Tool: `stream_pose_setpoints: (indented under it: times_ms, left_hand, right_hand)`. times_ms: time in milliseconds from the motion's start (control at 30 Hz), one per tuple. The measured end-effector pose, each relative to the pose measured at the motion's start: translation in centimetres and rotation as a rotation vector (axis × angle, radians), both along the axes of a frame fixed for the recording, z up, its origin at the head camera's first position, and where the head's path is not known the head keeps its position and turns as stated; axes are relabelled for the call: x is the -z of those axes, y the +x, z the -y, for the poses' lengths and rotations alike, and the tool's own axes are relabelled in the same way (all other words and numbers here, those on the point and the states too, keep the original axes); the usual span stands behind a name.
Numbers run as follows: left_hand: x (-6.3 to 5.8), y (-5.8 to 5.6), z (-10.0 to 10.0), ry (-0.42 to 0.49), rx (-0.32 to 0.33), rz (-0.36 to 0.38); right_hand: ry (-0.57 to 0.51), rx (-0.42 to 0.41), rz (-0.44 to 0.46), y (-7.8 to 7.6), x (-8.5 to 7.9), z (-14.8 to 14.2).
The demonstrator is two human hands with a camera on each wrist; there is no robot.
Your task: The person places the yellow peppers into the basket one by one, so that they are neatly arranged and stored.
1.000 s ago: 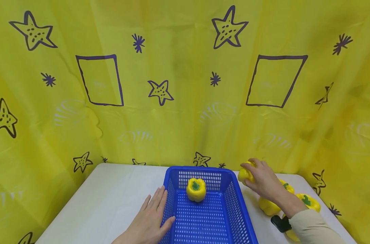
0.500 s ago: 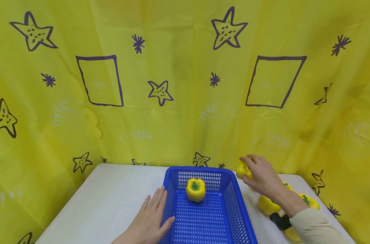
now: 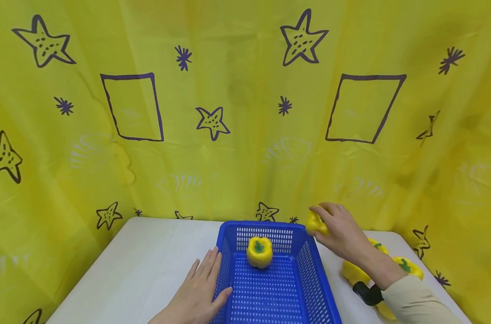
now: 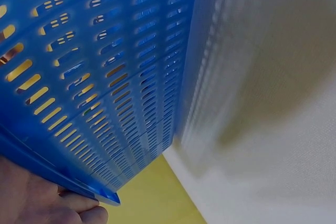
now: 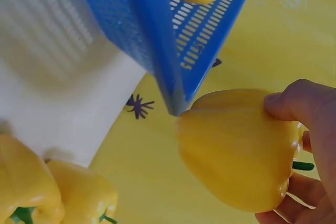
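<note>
My right hand (image 3: 342,229) grips a yellow bell pepper (image 3: 316,222) by its stem end, up at the far right corner of the blue basket (image 3: 326,292). In the right wrist view this held pepper (image 5: 236,145) overlaps the basket's corner, its green stem pointing toward the palm. My left hand (image 3: 200,288) lies with straight fingers along the basket's left rim. The left wrist view shows its fingertips (image 4: 79,203) under that rim. One yellow bell pepper (image 3: 259,253) stands inside the basket toward the back, stem up.
Right of the basket, several yellow bell peppers (image 3: 352,272) stand on the white table (image 3: 140,265), partly hidden by my right forearm. A black device (image 3: 367,293) sits at my right wrist. A yellow patterned curtain (image 3: 237,171) hangs behind and at both sides.
My right hand has moved left and slightly up with the gripped bell pepper, from beside the basket to its far right corner. The left hand has stayed in place.
</note>
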State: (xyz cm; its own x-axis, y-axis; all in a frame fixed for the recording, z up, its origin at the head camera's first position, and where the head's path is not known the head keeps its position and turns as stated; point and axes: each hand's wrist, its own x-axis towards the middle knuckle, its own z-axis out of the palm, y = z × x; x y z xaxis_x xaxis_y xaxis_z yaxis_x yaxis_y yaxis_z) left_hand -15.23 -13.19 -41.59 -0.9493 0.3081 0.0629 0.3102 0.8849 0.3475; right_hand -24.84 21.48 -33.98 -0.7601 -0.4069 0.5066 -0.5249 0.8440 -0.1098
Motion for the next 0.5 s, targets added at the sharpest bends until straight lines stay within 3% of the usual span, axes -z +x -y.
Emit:
stream_pose_setpoints:
  times_ms: [500]
  left_hand:
    - [-0.1,0.1,-0.1,-0.008,-0.012,0.014]
  right_hand:
    - [-0.010,-0.111,0.030,-0.3,0.4,2.7]
